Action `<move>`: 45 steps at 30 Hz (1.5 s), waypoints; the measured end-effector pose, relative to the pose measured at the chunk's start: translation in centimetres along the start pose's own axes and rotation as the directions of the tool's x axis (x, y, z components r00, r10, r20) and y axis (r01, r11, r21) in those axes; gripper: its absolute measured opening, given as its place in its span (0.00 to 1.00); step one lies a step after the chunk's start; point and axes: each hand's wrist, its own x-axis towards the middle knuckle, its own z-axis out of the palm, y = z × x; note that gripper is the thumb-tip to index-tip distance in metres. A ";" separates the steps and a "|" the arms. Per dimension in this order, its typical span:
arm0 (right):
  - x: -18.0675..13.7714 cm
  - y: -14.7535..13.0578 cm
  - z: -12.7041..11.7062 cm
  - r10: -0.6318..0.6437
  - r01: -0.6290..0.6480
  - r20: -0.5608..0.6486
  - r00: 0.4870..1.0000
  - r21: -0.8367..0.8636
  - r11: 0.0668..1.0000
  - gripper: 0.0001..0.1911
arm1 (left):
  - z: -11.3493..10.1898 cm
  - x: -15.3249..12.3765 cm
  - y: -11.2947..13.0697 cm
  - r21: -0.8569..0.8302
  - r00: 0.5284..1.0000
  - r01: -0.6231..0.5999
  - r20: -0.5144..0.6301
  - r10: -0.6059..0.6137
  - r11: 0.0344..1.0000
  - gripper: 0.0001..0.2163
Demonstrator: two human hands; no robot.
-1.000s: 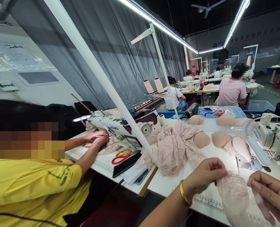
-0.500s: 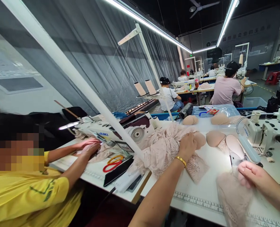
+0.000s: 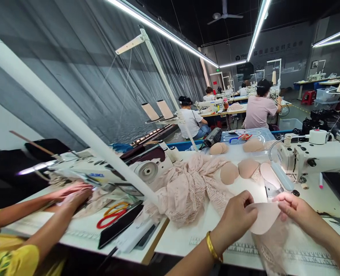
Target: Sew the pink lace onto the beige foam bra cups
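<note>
My left hand [image 3: 236,214] and my right hand [image 3: 292,207] both pinch a beige foam cup [image 3: 264,218], holding it just above the white table [image 3: 308,245]. A piece of pink lace [image 3: 270,249] lies under the cup. To the left of my left hand sits a heap of pink lace [image 3: 187,188]. Beyond my hands lie more foam cups [image 3: 239,170] beside the white sewing machine [image 3: 310,157], whose needle area is just past my right hand.
A person in yellow at the left works fabric at another sewing machine [image 3: 107,176]; red and yellow scissors [image 3: 112,214] and a black phone [image 3: 121,230] lie beside them. A thread stand [image 3: 158,76] with cones [image 3: 158,111] rises behind the lace. Other workers sit farther back.
My left hand left the lace heap, came back with a foam cup and met my right hand over the lace piece. The view turned to the right.
</note>
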 end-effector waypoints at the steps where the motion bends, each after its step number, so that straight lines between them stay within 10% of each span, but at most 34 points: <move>1: -0.3 -0.2 0.1 -0.017 0.018 0.015 1.000 -0.067 0.998 0.25 | 0.2 0.2 0.2 0.041 0.999 -0.034 0.022 0.033 0.999 0.05; 5: -1.6 -1.5 0.9 -0.085 0.129 0.133 0.987 -0.372 0.919 0.13 | -0.1 2.5 1.5 -0.095 0.879 -0.356 0.305 0.367 0.930 0.25; 9: -2.6 -3.2 0.5 -0.304 0.347 0.173 0.937 -0.565 0.749 0.10 | -1.1 5.3 2.1 -0.277 0.662 -0.182 0.675 0.326 0.944 0.23; 11: -2.7 -3.8 0.1 -0.540 0.455 0.089 0.837 -0.662 0.596 0.09 | -1.9 5.9 2.0 -0.230 0.729 -0.159 0.628 0.271 0.960 0.16; 14: -2.5 -3.9 0.4 -0.796 0.496 0.025 0.604 -0.794 0.351 0.12 | -3.2 5.6 1.7 -0.019 0.898 -0.360 0.265 0.351 0.933 0.07; 16: -2.0 -3.2 0.8 -0.849 0.492 0.035 0.527 -0.827 0.271 0.19 | -4.0 4.7 1.4 0.238 0.858 -0.514 0.148 0.492 0.824 0.03; 21: -0.2 0.7 0.0 -0.765 0.515 0.184 0.617 -0.829 0.217 0.19 | -3.5 2.1 -0.1 0.637 0.719 -0.669 0.424 0.551 0.383 0.05; 26: 1.1 3.1 -3.3 -0.578 0.612 0.381 0.722 -0.741 0.276 0.19 | 0.2 3.0 -0.8 0.528 0.594 -0.797 0.598 0.539 0.292 0.05; 33: 1.6 3.3 -5.4 -0.572 0.652 0.429 0.699 -0.710 0.265 0.17 | 2.5 7.9 -2.1 0.677 0.930 -0.366 0.234 0.284 0.639 0.06; 45: 1.0 3.7 -4.8 -0.660 0.683 0.400 0.635 -0.691 0.238 0.20 | 0.5 7.4 -2.4 0.370 0.992 -0.062 0.128 0.016 0.927 0.09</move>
